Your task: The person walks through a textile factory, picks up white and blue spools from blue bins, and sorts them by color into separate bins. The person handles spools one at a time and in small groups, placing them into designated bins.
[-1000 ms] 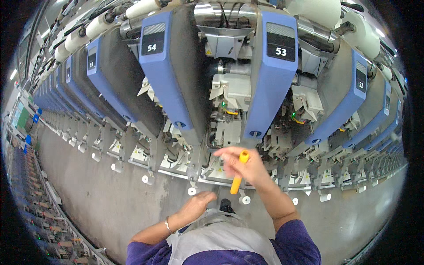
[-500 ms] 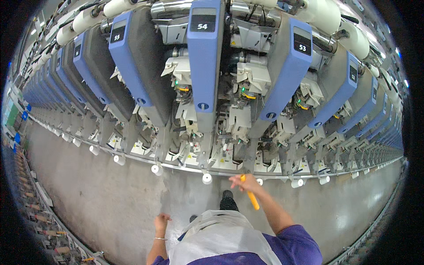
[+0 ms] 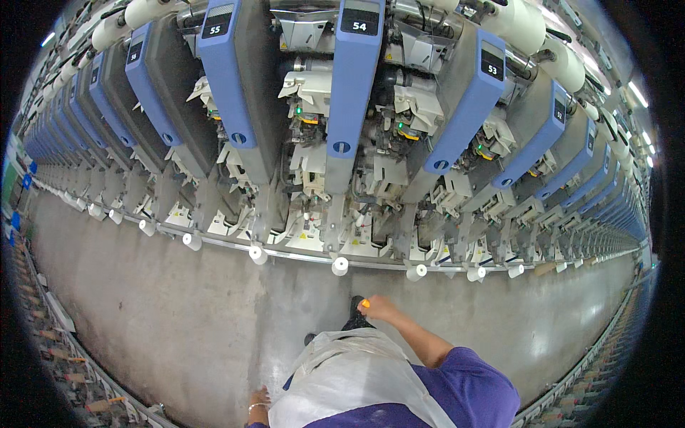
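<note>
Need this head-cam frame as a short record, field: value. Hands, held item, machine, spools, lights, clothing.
right_hand: closed right hand, in front of the body
held: yellow object, one end showing, rest hidden by the hand
left_hand: left hand, low beside the apron; nothing seen in it, finger pose too small to tell
machine: long row of grey units with blue front panels
spools: white spools along the lower rail; larger white rolls above
lights: green lights on several units
clothing: whitish apron, purple sleeve
</note>
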Motion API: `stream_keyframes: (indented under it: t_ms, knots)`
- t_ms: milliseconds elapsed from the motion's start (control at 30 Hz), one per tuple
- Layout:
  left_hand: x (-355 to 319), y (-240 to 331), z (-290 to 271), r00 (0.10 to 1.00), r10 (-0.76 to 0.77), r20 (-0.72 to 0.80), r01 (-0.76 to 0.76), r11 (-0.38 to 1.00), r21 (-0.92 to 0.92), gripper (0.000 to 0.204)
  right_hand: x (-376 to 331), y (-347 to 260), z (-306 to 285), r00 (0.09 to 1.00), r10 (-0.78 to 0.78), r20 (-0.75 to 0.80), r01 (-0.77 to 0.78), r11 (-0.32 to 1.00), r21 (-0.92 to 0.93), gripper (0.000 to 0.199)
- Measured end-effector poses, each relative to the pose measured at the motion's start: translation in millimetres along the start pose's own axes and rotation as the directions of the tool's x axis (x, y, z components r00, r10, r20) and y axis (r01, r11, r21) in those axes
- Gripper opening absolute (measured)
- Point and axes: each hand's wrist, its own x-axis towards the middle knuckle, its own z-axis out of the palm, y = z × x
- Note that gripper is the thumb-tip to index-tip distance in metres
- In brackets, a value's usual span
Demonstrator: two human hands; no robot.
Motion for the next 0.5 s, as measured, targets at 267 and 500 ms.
stream_keyframes:
  t_ms: [267,500]
  knots:
    - [-26.0,44.9,68.2,0.957,0.144,0.251,-0.167,0.983,0.073,0.052,2.5,5.1,1.9,0.994,-0.104,-0.025,0.105,0.993,0.045,0.042]
    - [-14.6,115.5,37.3,0.927,0.153,0.344,0.002,0.911,-0.412,0.05,-8.6,34.8,-9.2,0.999,-0.037,-0.008,0.037,0.998,-0.043,0.042]
